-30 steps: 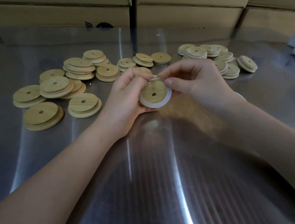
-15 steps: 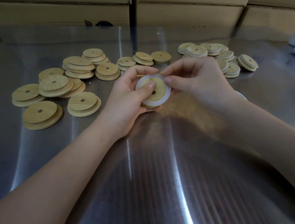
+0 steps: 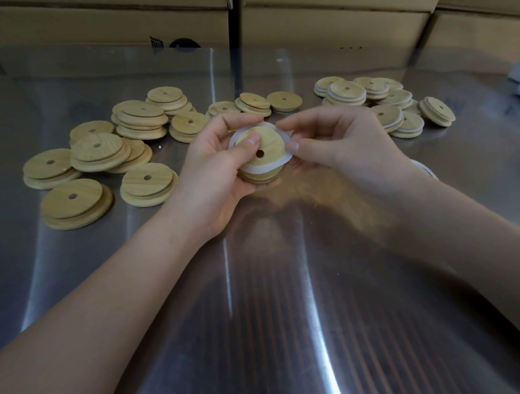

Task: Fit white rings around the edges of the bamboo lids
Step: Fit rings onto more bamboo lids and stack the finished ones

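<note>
Lid in hand: one bamboo lid (image 3: 270, 140) with a centre hole is held up just above the counter (image 3: 260, 290), mid-scene, its face tipped toward the person.
Ring: the white ring (image 3: 265, 167) lies loosely round that lid, a band across its near edge and an arc standing off its far rim; to my eye it is not yet seated.
Left grip (image 3: 216, 169): curled under and round the lid, thumb pressed on the face beside the hole.
Right grip (image 3: 342, 147): thumb and fingers pinching the ring at the lid's right edge.
Handling: the lid looks light, stiff and smooth, so best held by rim and face as now. The ring looks thin, soft and stretchy; I would take it at the slack part and work it round the edge bit by bit, since it could snap back off.
Stock: bare lids (image 3: 140, 119) are heaped far left; ringed lids (image 3: 347, 92) lie far right.
Behind: cardboard boxes (image 3: 98, 20) line the far side.
</note>
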